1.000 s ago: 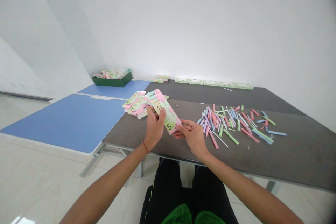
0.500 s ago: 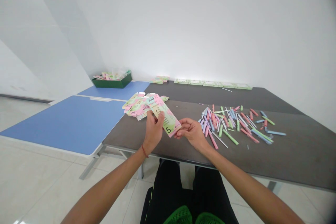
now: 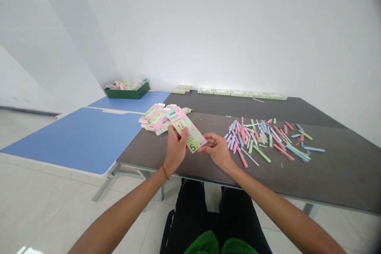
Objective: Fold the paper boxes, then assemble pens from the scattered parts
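Left hand pinches a flat pastel carton over the dark table; right hand seems loosely curled.

The pink-and-green box now lies lower and flatter in the left hand than a second ago, its top end dipped toward the pile of boxes. The right hand has drawn back, its fingertips at the box's lower corner

Flat pink-green carton in left hand
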A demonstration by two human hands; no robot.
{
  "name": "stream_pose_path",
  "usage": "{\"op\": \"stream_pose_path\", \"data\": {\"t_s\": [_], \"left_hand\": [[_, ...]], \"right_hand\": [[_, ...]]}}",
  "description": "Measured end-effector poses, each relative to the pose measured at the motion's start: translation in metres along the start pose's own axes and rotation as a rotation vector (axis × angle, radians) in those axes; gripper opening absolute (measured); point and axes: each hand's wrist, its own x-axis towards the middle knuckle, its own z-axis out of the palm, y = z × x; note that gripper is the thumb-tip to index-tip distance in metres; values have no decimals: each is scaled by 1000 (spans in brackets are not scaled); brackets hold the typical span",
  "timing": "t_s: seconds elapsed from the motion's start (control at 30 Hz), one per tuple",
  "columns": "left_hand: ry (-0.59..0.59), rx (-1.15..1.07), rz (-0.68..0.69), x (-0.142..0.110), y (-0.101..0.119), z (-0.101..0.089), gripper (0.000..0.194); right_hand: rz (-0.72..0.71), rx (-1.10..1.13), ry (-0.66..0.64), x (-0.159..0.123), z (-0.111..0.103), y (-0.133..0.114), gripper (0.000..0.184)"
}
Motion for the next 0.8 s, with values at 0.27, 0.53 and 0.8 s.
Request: {"op": "stream_pose_path", "data": {"t_s": [0.27, 0.53, 0.8], "left_hand": [[-23, -21, 29, -4, -2, -1, 32], [-95, 131, 223, -14, -4, -17, 33], [-430, 312, 524, -47, 14, -42, 25]], "right_hand": [[78, -51, -227, 7, -18, -20, 32], [162, -14, -144, -10, -17, -16, 38], [190, 53, -28, -31, -19, -18, 51]]}}
